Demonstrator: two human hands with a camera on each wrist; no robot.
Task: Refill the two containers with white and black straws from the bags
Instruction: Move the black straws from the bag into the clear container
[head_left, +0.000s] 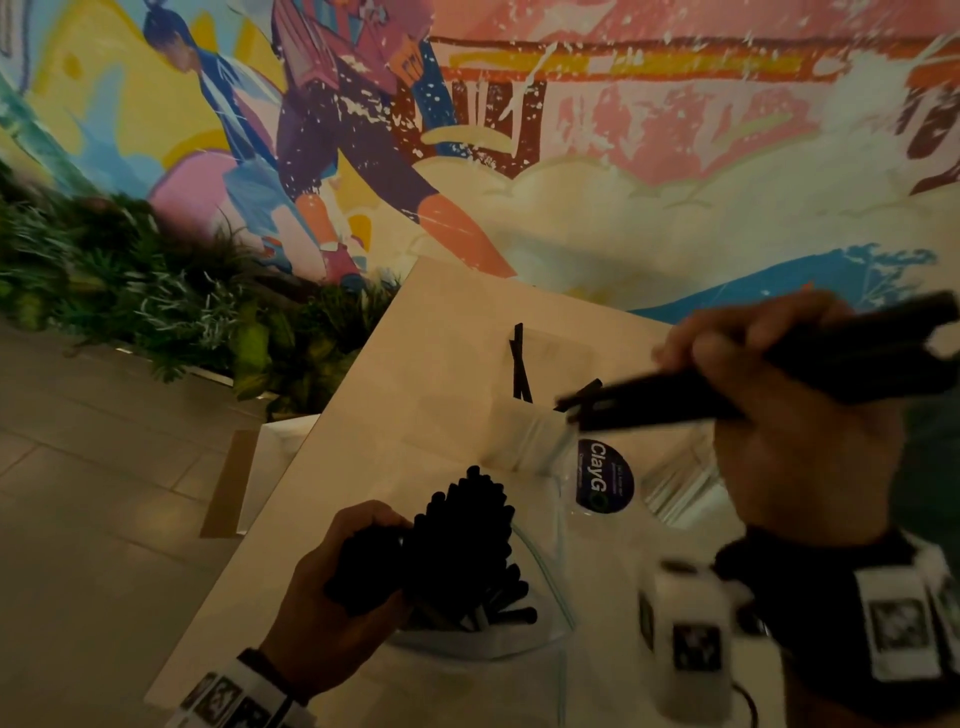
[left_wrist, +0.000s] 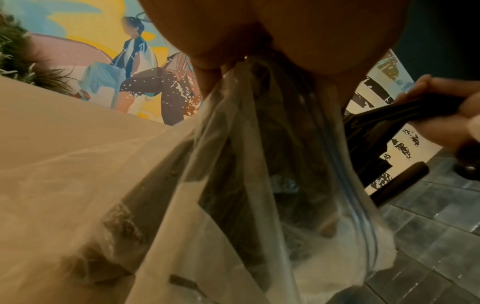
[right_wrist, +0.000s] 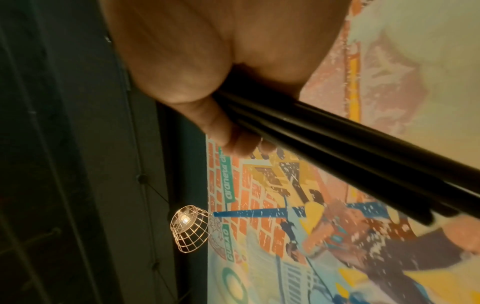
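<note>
Left hand (head_left: 332, 587): grips clear zip bag (head_left: 540, 613) of black straws (head_left: 467, 540), held upright on pale worktop (head_left: 415, 395). Right hand (head_left: 779, 415): grasps a small bundle of black straws (head_left: 727, 389), blurred, apparently above a clear container (head_left: 597, 467).

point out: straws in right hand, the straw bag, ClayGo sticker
black straws in right hand (head_left: 675, 395): head view, middle of the held bundle.
plastic bag (left_wrist: 233, 144): left wrist view, clear side wall below the gripping fingers.
ClayGo sticker (head_left: 604, 476): head view, centre of the dark round label.
</note>
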